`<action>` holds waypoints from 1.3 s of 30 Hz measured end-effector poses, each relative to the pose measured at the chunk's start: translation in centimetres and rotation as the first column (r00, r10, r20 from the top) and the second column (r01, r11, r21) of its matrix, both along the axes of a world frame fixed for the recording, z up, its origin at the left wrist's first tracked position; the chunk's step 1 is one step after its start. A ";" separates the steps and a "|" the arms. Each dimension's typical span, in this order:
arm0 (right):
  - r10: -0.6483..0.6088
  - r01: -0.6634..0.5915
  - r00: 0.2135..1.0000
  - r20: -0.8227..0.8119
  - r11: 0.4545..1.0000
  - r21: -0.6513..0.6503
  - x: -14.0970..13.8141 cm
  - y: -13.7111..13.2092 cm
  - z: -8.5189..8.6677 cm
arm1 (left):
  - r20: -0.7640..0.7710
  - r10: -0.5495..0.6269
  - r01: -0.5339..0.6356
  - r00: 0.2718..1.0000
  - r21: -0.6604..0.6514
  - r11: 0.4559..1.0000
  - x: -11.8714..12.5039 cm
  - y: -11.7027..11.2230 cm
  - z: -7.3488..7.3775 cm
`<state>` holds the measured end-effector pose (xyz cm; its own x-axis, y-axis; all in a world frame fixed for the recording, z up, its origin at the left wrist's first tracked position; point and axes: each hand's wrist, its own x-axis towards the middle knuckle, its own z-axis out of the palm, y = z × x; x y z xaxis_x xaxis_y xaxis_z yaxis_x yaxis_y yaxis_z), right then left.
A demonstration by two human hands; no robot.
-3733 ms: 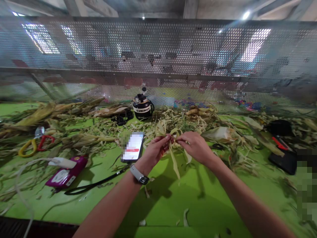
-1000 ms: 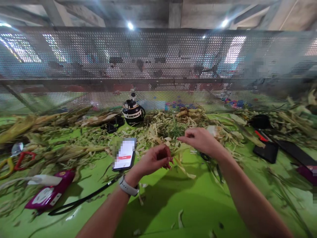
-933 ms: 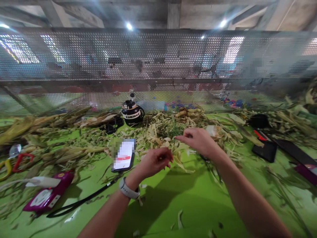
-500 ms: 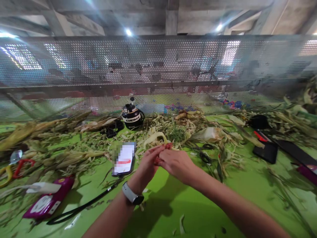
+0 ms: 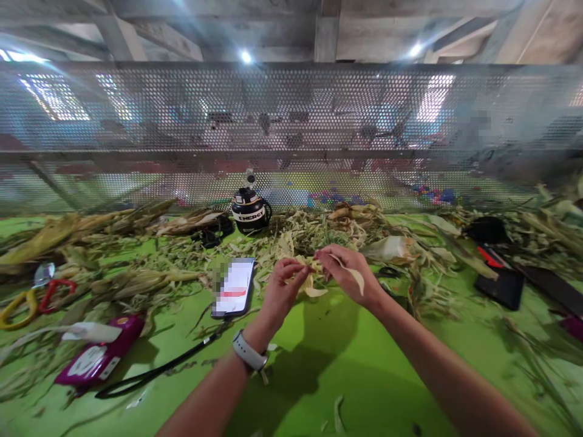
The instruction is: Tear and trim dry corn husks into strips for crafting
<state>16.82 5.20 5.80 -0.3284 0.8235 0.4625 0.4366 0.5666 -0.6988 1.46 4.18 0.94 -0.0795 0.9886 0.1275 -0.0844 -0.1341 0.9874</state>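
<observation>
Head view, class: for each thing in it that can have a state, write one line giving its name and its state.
Left hand, thumb and finger pinched on pale husk
Right hand, fingers bent; exact grip unclear
Pale husk, one end curving across the right hand
Wristband, worn on left wrist
Phone, screen lit
Bottle, upright
Ceiling light, on

Thin, pale husk strips (image 5: 355,278) curl from the pinching fingers (image 5: 298,271), ends drooping.
</observation>
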 end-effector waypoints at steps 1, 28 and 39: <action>0.011 -0.011 1.000 0.000 1.000 0.016 0.1 0.0 0.1 | 0.050 -0.037 0.039 0.998 -0.041 0.998 -0.1 0.1 0.0; 0.308 -0.085 0.697 0.648 0.932 -0.353 -0.7 -0.9 -1.3 | 0.646 0.126 0.093 0.753 -0.293 0.951 0.4 0.7 0.7; 0.089 -0.076 0.895 0.438 0.996 -0.047 1.4 0.0 1.1 | 0.475 -0.072 0.211 0.877 -0.246 0.946 -0.9 0.8 0.4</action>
